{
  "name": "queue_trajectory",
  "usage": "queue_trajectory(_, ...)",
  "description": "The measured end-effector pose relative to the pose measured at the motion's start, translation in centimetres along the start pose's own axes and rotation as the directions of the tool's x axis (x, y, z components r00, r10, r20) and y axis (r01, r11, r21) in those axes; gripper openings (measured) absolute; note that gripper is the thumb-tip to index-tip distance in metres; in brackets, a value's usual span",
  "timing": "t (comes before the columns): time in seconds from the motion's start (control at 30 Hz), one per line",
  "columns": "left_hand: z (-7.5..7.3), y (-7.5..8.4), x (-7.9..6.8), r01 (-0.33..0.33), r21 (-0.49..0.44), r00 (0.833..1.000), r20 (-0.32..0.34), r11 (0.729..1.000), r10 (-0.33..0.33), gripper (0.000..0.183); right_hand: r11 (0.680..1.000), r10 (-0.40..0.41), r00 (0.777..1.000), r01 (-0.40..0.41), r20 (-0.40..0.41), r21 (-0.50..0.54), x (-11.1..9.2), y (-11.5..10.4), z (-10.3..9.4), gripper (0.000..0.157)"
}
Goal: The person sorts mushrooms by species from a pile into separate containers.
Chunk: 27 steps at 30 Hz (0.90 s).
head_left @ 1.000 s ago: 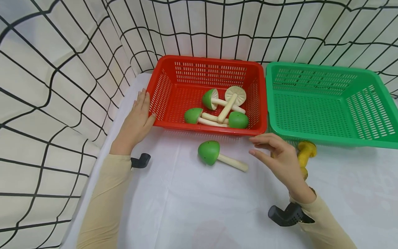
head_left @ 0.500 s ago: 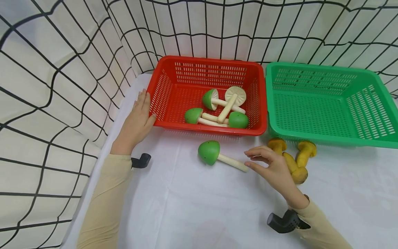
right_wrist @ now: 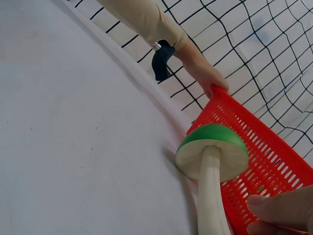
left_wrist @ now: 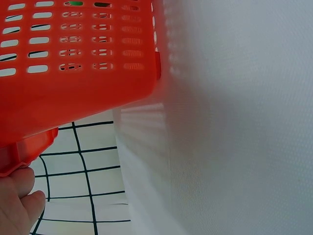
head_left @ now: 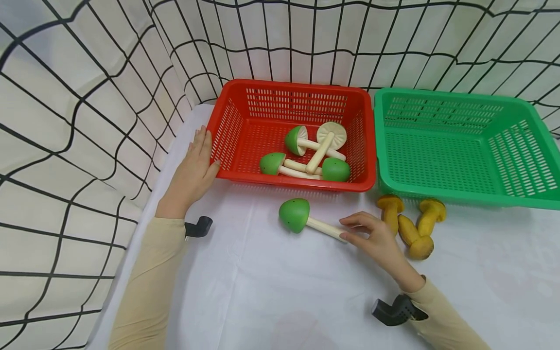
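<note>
My left hand [head_left: 189, 174] lies against the left side of a red basket [head_left: 297, 180], fingers stretched along its outside and thumb at the near corner. In the left wrist view, fingertips touch the rim of that basket. On the white cloth in front of it lies a toy mushroom [head_left: 294, 215] with a green cap and pale stem. My right hand [head_left: 372, 238] hovers at its stem end, thumb and fingers parted. The right wrist view shows the thumb and a finger beside the stem, with a gap between. Inside the basket are several similar green-capped mushrooms [head_left: 336, 169].
To the right of the red basket stands a green basket [head_left: 455, 198]. Yellow-brown toy mushrooms [head_left: 421, 247] lie on the cloth before it, right of my right hand. Black wire mesh [head_left: 312, 51] rises behind the baskets and along the left side.
My right hand has moved left and down from near the basket gap to the green-capped mushroom's stem end, uncovering the yellow-brown mushrooms. The left hand stays on the red basket.
</note>
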<state>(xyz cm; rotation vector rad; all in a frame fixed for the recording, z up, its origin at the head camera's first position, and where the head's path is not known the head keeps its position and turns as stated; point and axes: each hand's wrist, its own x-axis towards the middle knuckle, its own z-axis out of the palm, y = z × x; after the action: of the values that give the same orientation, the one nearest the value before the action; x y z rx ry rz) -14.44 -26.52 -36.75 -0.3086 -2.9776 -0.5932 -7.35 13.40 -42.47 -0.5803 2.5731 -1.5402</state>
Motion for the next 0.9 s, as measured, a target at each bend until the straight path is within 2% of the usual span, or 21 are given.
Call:
queue_trajectory(0.23, 0.0, 0.0, 0.0, 0.0, 0.0, 1.0, 0.0, 1.0, 0.0, 0.064, 0.996, -0.03, 0.999, 0.031, 0.021, -0.078, 0.2, 0.7, 0.6, 0.028)
queue_trajectory(0.9, 0.0, 0.0, 0.0, -0.005, -0.002, 1.0, -0.004, 1.0, 0.005, 0.064, 0.984, -0.032, 0.998, 0.041, 0.053, -0.173, 0.6, 1.1, 1.2, 0.032)
